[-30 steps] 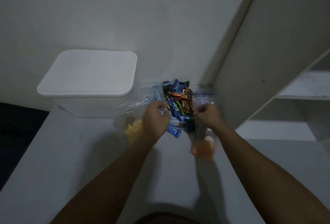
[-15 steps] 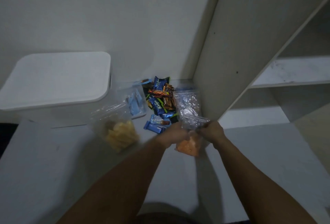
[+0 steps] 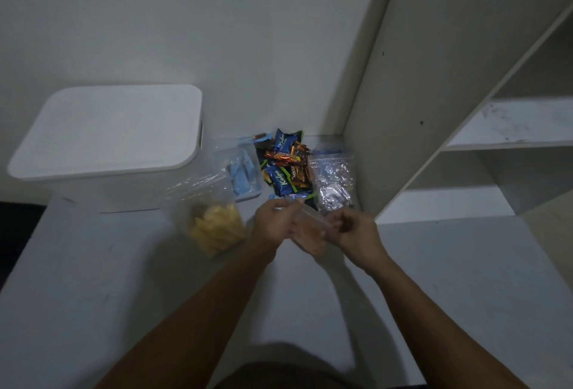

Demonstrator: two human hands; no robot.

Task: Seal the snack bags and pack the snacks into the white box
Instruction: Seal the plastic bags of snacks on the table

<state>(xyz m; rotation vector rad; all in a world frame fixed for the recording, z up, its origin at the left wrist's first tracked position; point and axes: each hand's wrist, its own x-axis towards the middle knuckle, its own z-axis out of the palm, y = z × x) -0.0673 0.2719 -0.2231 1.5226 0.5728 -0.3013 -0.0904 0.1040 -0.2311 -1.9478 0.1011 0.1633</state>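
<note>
Since the earlier frame we have raised our hands a little, and the bag of orange snacks (image 3: 310, 232) now tilts between them instead of hanging low; our left hand (image 3: 274, 222) pinches the clear bag's upper edge with narrow fingers (image 3: 290, 204), and our right hand (image 3: 353, 229) grips the same edge from the other side, fingers curled on the thin film; the bag is blurred, so we cannot tell whether its strip is closed. Just left of our hands a soft, crinkled clear bag of yellow chips (image 3: 217, 227) sits slumped on the smooth pale table (image 3: 93, 280), its mouth loose and upright; behind it lies another clear bag of pale blue packets (image 3: 243, 171); beside that rests a heap of glossy foil wrappers (image 3: 286, 165), blue, orange and brown, close to the wall; to the right of the heap lies a clear bag of silvery foil pieces (image 3: 333, 181), close against the side panel of a white shelf unit (image 3: 434, 78). At far left stands the white box (image 3: 108, 140), matte plastic with rounded corners, its flat lid closed, well apart from our hands.
</note>
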